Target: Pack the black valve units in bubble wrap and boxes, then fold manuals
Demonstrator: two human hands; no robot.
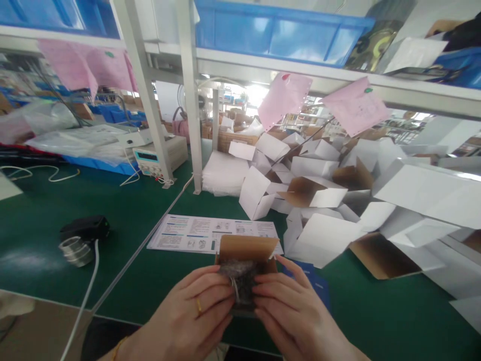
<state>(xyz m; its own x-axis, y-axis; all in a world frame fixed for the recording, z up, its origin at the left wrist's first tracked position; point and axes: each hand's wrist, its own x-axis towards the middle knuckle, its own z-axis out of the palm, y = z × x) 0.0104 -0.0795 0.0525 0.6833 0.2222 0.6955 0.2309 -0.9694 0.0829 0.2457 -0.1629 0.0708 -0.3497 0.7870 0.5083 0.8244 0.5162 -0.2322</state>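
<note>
In front of me is a small open cardboard box [246, 247], its brown lid flap standing up on the far side. Inside it, or at its mouth, sits a clear plastic bag [244, 281] with something dark and a white cord or tie in it; the contents are blurred. My left hand [199, 301], with a ring on one finger, presses its closed fingers on the bag's left side. From the right, my right hand [289, 301] closes on the bag too, its index finger stretched up along the box's side. Both thumbs are hard to make out.
Printed instruction sheets [188, 233] lie behind the box, and blue booklets [319, 288] beside my right hand. White boxes [323, 235] are heaped at right. A black device with a metal fitting [77, 250] and white cable sits left. Shelf posts [191, 100] rise behind.
</note>
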